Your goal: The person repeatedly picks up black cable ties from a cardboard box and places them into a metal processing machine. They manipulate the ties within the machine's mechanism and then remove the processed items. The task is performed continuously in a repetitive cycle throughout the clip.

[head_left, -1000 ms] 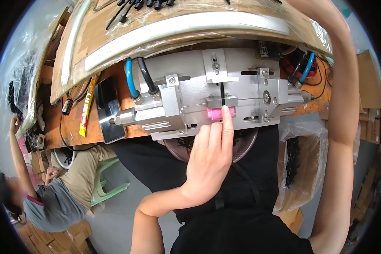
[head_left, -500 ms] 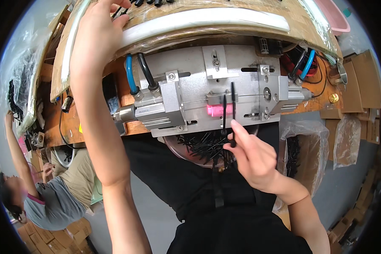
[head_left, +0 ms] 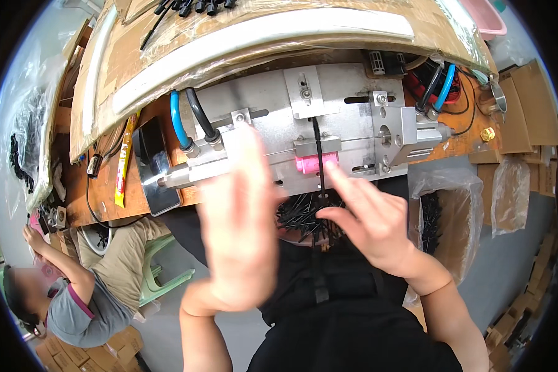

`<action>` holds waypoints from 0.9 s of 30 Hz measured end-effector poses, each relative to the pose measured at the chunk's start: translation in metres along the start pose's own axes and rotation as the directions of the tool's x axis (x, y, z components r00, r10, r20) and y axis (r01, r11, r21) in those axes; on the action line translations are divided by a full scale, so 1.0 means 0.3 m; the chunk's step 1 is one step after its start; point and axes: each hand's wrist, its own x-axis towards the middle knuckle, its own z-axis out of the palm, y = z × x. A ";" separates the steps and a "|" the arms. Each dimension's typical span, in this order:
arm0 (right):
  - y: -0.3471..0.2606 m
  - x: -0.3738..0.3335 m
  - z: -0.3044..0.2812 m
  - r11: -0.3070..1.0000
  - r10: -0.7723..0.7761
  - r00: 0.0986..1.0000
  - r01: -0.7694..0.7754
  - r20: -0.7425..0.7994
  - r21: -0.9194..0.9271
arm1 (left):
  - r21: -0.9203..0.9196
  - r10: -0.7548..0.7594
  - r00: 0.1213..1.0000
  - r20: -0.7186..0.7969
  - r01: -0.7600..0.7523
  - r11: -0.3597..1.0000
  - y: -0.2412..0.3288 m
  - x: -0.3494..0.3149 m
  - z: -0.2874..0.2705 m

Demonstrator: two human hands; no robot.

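A thin black wand (head_left: 320, 146) lies lengthwise across the small metal block and the pink piece (head_left: 310, 163) on the metal fixture plate (head_left: 263, 93). My right hand (head_left: 378, 226) is just right of the wand's near half. Its index finger reaches toward the pink piece, the thumb stands apart, and no wand shows between them. My left hand (head_left: 239, 229) is smeared by motion in front of the fixture's left cylinder, so its fingers are unclear. Under the plate's near edge is a bowl of black wands (head_left: 304, 217), partly hidden by my hands.
Above the fixture, a cardboard-covered shelf (head_left: 167, 68) carries black capped pieces (head_left: 211, 7). Blue and black hoses (head_left: 178, 121) rise on the left, near a phone (head_left: 158, 164) and a yellow packet (head_left: 124, 164). Another person (head_left: 80, 297) sits at the left. Cartons (head_left: 521, 118) stand right.
My left hand has come down from the shelf to the fixture's front. The brush-tipped wand has left my right hand's fingers, which have spread. One wand now shows on the fixture.
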 end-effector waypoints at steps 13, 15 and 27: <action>0.016 -0.005 -0.124 0.968 0.239 0.959 -0.221 -0.156 0.122 | 0.073 0.053 0.975 0.214 -0.071 0.995 0.120 -0.104 0.174; 0.024 0.006 -0.122 0.972 0.210 0.963 -0.187 -0.166 0.145 | 0.045 0.053 0.973 0.223 -0.064 0.997 0.118 -0.096 0.165; 0.212 0.738 -0.167 0.896 -0.131 0.967 0.021 -0.220 -0.444 | -0.007 0.069 0.976 -0.205 -0.072 0.997 -0.156 0.438 0.024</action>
